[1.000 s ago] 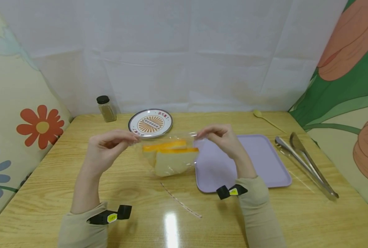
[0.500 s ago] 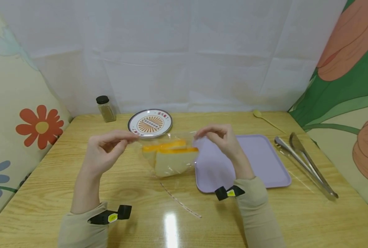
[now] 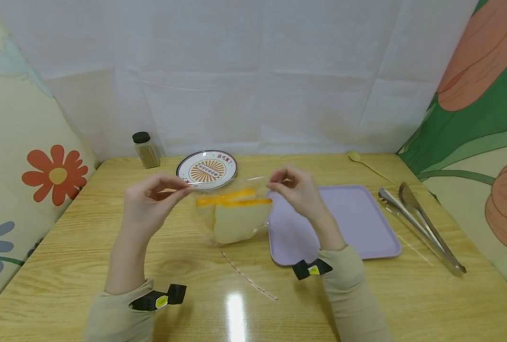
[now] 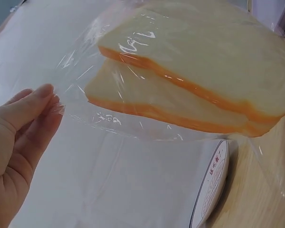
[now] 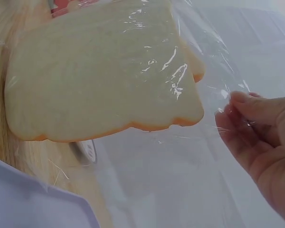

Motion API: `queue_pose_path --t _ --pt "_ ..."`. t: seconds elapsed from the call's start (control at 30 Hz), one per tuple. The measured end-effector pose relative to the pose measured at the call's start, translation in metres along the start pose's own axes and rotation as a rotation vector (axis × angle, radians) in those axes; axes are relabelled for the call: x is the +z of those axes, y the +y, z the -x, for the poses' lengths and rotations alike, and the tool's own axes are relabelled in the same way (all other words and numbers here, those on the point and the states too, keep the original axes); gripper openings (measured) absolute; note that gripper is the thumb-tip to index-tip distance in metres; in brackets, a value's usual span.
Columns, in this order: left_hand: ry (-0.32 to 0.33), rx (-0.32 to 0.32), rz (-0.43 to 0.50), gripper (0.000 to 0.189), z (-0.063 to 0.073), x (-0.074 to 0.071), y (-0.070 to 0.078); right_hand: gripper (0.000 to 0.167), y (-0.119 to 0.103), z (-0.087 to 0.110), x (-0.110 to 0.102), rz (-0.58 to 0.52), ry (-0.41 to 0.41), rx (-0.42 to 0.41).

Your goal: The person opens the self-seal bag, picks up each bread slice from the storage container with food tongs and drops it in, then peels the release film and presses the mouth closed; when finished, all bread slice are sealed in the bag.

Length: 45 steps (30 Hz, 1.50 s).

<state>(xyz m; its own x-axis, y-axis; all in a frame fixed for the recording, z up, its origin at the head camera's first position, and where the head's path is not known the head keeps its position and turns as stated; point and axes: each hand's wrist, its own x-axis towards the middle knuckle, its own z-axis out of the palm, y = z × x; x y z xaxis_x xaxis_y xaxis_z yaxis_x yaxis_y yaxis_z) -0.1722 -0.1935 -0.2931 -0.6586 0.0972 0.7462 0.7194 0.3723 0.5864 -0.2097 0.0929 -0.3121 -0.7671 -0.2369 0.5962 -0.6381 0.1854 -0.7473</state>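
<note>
A clear plastic bag with two slices of bread inside is stretched between my hands. The bread is pale with an orange crust, and one slice partly hides behind the other. My left hand pinches the bag's upper left corner between thumb and fingers. At the upper right corner my right hand pinches the film the same way; in the right wrist view its fingertips meet on the plastic. The bag overlaps the front of a round patterned plate in the head view.
A lilac tray lies right of the bag, with metal tongs beyond it. A yellow spoon is at the back right, a black-capped spice jar at the back left. A thin printed strip lies in front on the wooden table.
My right hand has turned slightly, its thumb now against the fingers at the bag's corner. The left thumb has closed up to the fingertips. The bag has barely moved.
</note>
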Motion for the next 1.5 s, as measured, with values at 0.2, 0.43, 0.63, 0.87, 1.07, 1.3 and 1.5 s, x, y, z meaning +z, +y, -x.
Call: queue_pose_path --t 0.2,0.43,0.63,0.87,1.07,1.3,1.5 --pt "0.022 -0.025 -0.055 0.017 -0.001 0.0 0.002 0.011 -0.002 -0.001 -0.002 -0.015 0.021 0.037" --pt "0.024 -0.069 -0.061 0.019 -0.001 0.0 0.001 0.018 -0.002 -0.001 -0.004 -0.008 0.039 0.024" --pt "-0.05 -0.216 -0.003 0.032 0.001 0.0 -0.004 0.02 -0.001 0.0 -0.005 -0.057 0.015 0.058" --pt "-0.19 -0.287 0.048 0.025 0.003 -0.003 -0.013 0.025 0.002 -0.001 -0.008 -0.05 -0.028 0.082" --pt "-0.178 -0.305 0.139 0.022 0.004 -0.001 -0.014 0.016 0.005 0.0 -0.013 -0.008 -0.089 0.081" --pt "-0.147 -0.33 0.302 0.016 0.003 0.0 -0.014 0.013 0.005 0.001 -0.015 -0.049 -0.105 0.164" --pt "-0.14 -0.336 0.31 0.016 0.002 0.0 -0.013 0.014 0.003 0.0 -0.016 -0.071 -0.1 0.173"
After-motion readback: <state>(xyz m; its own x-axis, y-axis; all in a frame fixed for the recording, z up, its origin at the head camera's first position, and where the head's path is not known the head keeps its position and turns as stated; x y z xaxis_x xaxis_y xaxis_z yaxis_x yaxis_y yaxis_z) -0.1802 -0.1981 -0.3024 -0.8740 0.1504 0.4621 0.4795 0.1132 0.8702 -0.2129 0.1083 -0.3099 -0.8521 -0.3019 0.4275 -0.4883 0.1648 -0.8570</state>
